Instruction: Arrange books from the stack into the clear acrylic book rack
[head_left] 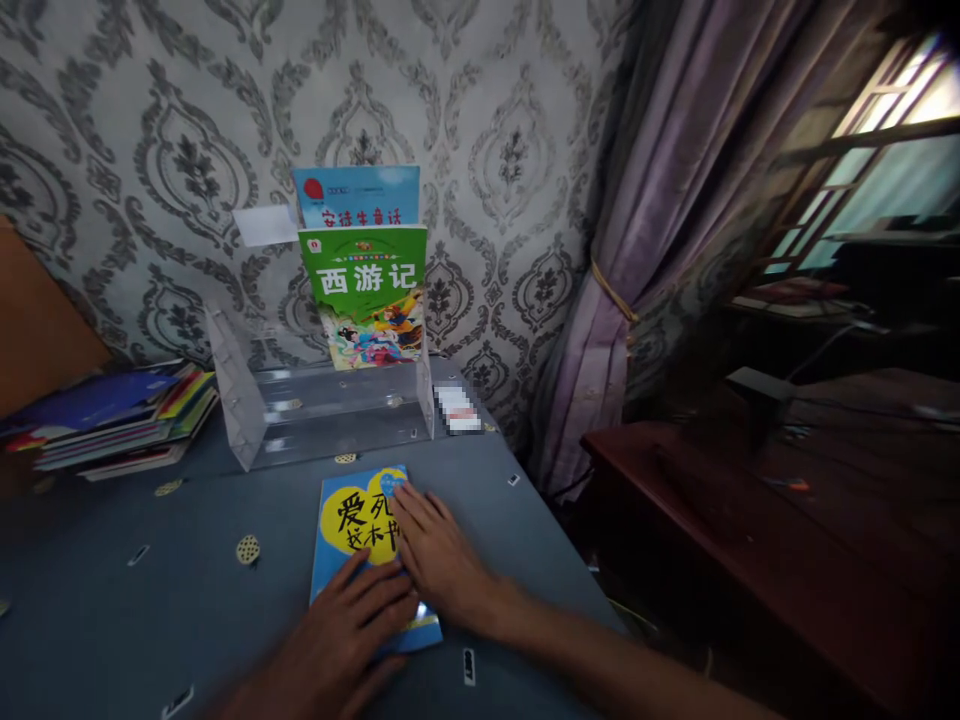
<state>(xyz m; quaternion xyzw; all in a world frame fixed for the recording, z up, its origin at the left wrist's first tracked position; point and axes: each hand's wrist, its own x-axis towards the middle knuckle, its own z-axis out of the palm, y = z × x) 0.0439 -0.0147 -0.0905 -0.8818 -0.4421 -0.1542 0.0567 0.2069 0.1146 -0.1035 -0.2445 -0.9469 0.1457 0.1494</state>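
A blue book (pixel 328 500) with a yellow heart and dark lettering on its cover lies flat on the grey-blue table (pixel 300 680). My left hand (pixel 364 610) rests over its lower part, fingers stretched out. From the right, my right hand (pixel 435 535) reaches across the book's upper right side with its fingers laid on the cover. Both hands are open. Behind the book stands a clear stepped display rack (pixel 337 395). In its upper right part, a green book (pixel 367 295) leans upright in front of a light-blue book (pixel 360 185).
At the left, a stack of books (pixel 142 425) lies beside the rack. A blurred white card (pixel 457 408) lies right of the rack. Patterned wallpaper backs the table, and a tied purple curtain (pixel 600 360) hangs at the right. Beyond the table's right edge is a dark red surface (pixel 712 520).
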